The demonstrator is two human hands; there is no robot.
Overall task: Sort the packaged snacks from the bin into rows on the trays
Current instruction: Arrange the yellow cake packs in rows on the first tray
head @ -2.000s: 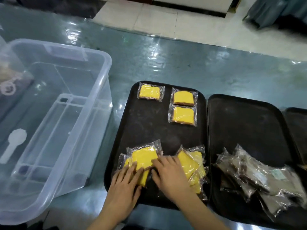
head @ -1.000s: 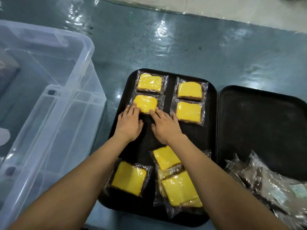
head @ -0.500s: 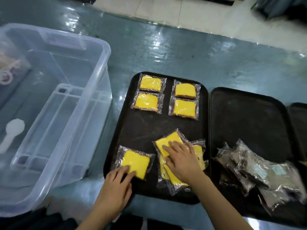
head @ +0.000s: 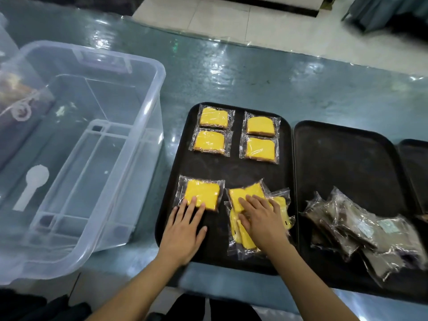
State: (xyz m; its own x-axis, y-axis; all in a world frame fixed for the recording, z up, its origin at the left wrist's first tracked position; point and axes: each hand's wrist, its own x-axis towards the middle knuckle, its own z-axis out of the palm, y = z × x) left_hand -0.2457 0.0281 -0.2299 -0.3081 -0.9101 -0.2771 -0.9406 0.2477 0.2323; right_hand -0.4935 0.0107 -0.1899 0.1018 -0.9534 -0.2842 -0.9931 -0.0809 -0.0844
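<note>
Several yellow wrapped snacks lie on the left black tray (head: 176, 181); two short rows of them (head: 236, 135) sit at its far end. My left hand (head: 185, 230) lies flat on the tray, its straight fingertips touching the near edge of a single yellow pack (head: 201, 193). My right hand (head: 261, 216) rests with spread fingers on a loose pile of yellow packs (head: 245, 198) at the tray's near right. A heap of brown wrapped snacks (head: 361, 230) lies on the middle black tray (head: 342, 158).
A large clear plastic bin (head: 76, 147) stands to the left on the shiny grey-blue table, with a white spoon-shaped piece showing through its floor. The edge of a third black tray (head: 416, 163) shows at the far right. Pale floor tiles lie beyond the table.
Since a second ago both hands drew back from the far rows to the tray's near end. In the last half second the left hand slid the single yellow pack a little farther up the tray.
</note>
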